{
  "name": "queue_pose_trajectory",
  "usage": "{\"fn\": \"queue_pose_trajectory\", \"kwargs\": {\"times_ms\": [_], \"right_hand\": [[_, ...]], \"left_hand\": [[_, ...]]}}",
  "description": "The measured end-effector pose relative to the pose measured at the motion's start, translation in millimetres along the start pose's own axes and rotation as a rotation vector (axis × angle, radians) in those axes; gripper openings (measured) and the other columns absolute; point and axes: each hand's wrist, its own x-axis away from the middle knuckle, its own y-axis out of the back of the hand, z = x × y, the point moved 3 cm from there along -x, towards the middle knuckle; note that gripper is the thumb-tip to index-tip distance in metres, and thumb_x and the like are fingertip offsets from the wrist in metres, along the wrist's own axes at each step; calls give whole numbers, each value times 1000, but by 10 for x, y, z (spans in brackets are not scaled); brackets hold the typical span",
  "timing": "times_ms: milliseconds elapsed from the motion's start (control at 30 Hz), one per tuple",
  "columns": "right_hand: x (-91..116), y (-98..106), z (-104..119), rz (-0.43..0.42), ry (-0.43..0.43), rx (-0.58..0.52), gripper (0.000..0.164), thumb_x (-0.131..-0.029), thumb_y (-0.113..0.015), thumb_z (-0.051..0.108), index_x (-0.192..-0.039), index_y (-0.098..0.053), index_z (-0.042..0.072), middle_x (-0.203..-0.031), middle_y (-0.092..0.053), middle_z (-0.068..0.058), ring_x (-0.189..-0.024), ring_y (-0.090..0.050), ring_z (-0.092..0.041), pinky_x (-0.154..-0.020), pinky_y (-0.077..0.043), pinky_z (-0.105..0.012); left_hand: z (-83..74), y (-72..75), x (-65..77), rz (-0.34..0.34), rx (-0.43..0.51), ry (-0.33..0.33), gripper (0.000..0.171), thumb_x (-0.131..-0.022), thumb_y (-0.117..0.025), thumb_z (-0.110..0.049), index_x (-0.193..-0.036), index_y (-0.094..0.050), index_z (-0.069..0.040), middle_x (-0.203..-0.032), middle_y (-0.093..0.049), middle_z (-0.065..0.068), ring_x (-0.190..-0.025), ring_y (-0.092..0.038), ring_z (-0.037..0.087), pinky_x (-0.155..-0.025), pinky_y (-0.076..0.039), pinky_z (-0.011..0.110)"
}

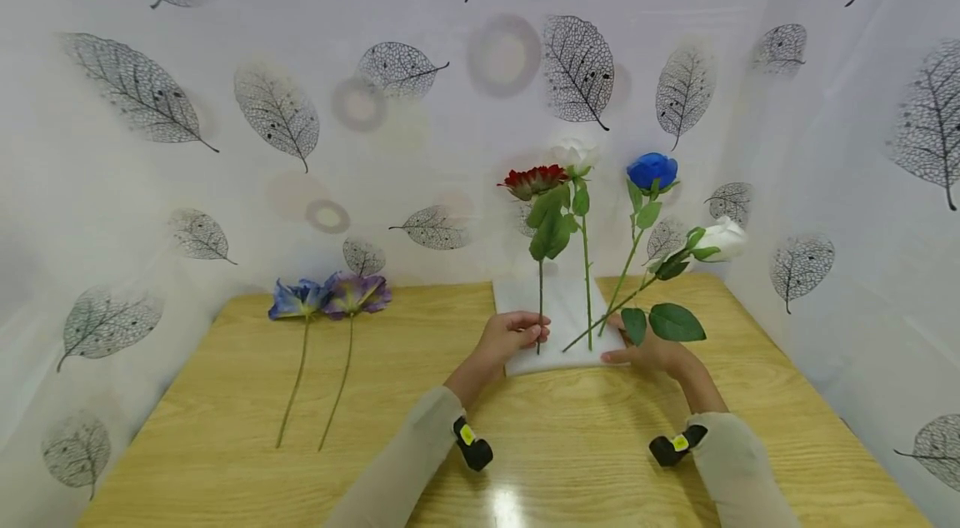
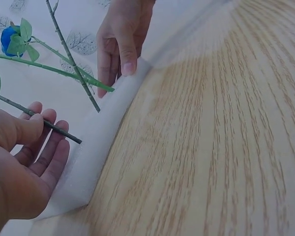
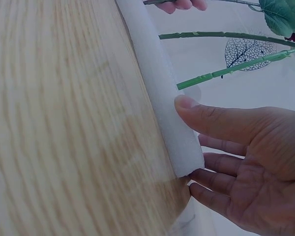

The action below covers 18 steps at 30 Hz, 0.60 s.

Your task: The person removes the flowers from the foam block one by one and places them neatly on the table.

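My left hand [image 1: 510, 334] pinches the dark stem of a red flower [image 1: 534, 181] near its lower end, over a white foam board [image 1: 517, 295]. The stem's cut tip shows below the fingers in the left wrist view. At the board's right end, my right hand [image 3: 265, 152] holds the corner, thumb on the near edge and fingers around the side. Between the hands, stems of an open white flower [image 1: 576, 156], a blue rose [image 1: 652, 171] and a tilted white rose [image 1: 722, 240] meet the board; how deep they sit I cannot tell.
On the left of the wooden table [image 1: 225, 395] lie a blue flower [image 1: 298, 298] and a purple flower [image 1: 356, 295], stems toward me. Behind the table hangs a white curtain [image 1: 450, 136] with dark leaf prints.
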Motion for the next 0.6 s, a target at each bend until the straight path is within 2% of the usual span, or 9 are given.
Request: {"fn": "queue_pose_trajectory", "kwargs": {"times_ms": [167, 400, 600], "right_hand": [[4, -5, 10, 6, 1, -20, 93, -93, -77, 26, -153, -22, -17, -159, -17, -41, -148, -14, -59, -118, -22, -69], [6, 3, 35, -8, 48, -8, 88, -92, -77, 23, -151, -27, -18, -157, -22, -43, -146, -19, -60, -117, -25, -70], [-13, 5, -13, -1, 29, -2, 91, -93, -77, 27, -153, -25, -17, -158, -21, -42, -146, -19, -60, -117, -26, -70]], "left_hand": [[0, 12, -14, -10, 1, 21, 22, -100, -63, -7, -118, -74, 2, -104, -77, 12, -92, -73, 12, -90, -61, 31], [-27, 3, -6, -12, -16, 15, 23, -101, -62, -9, -118, -74, 1, -102, -77, 11, -92, -73, 13, -90, -61, 33], [-55, -8, -10, -10, -28, 20, 23, -103, -61, -12, -120, -73, -3, -102, -76, 8, -92, -72, 11, -88, -61, 34]]}}
